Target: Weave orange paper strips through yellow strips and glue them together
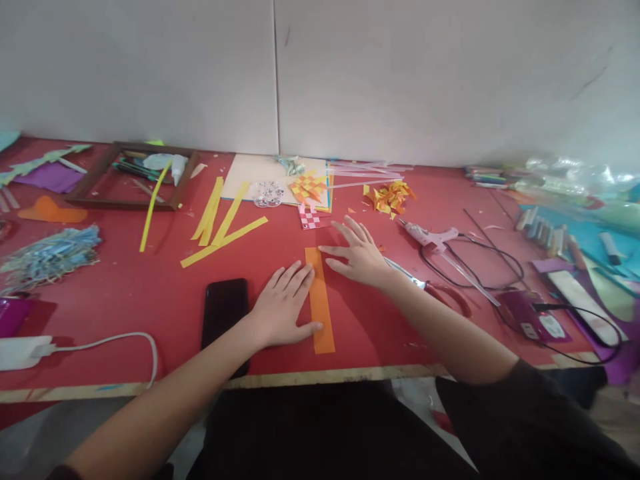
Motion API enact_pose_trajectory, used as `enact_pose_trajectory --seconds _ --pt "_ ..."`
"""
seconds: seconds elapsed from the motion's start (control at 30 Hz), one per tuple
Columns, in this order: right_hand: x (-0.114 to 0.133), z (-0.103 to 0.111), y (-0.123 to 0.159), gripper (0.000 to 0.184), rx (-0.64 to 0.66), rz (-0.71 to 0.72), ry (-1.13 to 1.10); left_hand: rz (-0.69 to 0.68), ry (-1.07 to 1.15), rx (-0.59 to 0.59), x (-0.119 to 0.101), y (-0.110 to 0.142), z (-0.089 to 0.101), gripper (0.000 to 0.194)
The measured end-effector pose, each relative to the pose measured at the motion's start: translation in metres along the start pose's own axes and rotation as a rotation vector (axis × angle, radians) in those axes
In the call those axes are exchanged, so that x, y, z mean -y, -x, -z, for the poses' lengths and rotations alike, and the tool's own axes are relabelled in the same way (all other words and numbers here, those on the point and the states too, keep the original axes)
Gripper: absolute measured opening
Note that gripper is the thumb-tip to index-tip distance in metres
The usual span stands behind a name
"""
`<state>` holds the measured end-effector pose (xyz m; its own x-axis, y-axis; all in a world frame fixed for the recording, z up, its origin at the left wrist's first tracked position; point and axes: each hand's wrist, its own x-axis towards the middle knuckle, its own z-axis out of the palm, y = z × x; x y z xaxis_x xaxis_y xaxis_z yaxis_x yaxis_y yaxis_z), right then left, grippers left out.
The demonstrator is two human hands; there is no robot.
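Observation:
An orange paper strip [323,317] lies lengthwise on the red table in front of me. My left hand [285,303] is spread flat at its left side, with the thumb and a fingertip on the strip. From the other side, my right hand [361,253] reaches over with fingers apart; its fingertips are by the strip's far right edge, and whether they touch it I cannot tell. Just beyond are a small pink-and-white checkered woven paper piece [311,218] and a yellow-and-orange woven one [309,188]. Several yellow paper strips [225,230] lie to the left.
A black phone [224,303] lies beside my left wrist. Scissors [430,287] sit partly under my right forearm. Farther right are a glue gun [431,235] with its cord and orange paper scraps [390,197]. A wooden frame [90,187] holds tools at the back left.

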<state>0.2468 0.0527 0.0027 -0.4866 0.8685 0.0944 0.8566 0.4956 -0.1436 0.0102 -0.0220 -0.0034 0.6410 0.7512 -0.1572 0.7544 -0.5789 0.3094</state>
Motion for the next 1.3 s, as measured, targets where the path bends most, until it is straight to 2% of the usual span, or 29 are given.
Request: enact_pose_trajectory --seconds 0.17,0.33,0.5,0.73,0.8,0.83,0.93,1.0,1.07,1.13,1.2,1.3 --pt "-0.003 -0.011 -0.011 0.038 -0.047 0.003 -0.003 0.009 0.006 0.029 -0.001 -0.001 0.002 0.097" --pt "0.004 -0.017 0.000 0.050 -0.072 -0.039 -0.011 0.017 0.011 0.061 -0.003 -0.001 0.007 0.097" --pt "0.018 -0.011 0.026 0.076 -0.050 -0.035 -0.071 0.015 0.001 0.063 -0.003 -0.002 0.008 0.097" --pt "0.034 -0.011 0.078 0.084 0.037 0.011 -0.086 0.007 0.049 0.086 -0.004 -0.002 0.016 0.105" --pt "0.042 -0.010 0.090 0.089 0.048 0.022 -0.101 -0.015 0.109 0.005 -0.003 -0.006 0.021 0.099" --pt "0.046 -0.008 0.094 0.092 0.054 0.027 -0.112 -0.026 0.149 -0.076 -0.002 -0.009 0.023 0.090" --pt "0.053 0.003 0.098 0.099 0.087 0.078 -0.176 0.024 0.170 -0.206 0.004 -0.023 0.026 0.064" --pt "0.050 0.012 0.091 0.087 0.078 0.162 -0.274 0.068 0.184 -0.287 0.009 -0.034 0.024 0.055" --pt "0.043 0.017 0.075 0.053 -0.038 0.198 -0.383 0.083 0.201 -0.351 0.015 -0.042 0.019 0.049" --pt "0.034 0.016 0.052 0.024 -0.187 0.121 -0.430 0.082 0.199 -0.417 0.019 -0.046 0.013 0.046" --pt "0.027 0.007 0.029 0.020 -0.264 0.013 -0.425 0.055 0.196 -0.436 0.023 -0.047 0.009 0.052" --pt "0.022 -0.012 0.002 0.023 -0.261 -0.010 -0.398 0.006 0.206 -0.412 0.024 -0.048 0.005 0.055"
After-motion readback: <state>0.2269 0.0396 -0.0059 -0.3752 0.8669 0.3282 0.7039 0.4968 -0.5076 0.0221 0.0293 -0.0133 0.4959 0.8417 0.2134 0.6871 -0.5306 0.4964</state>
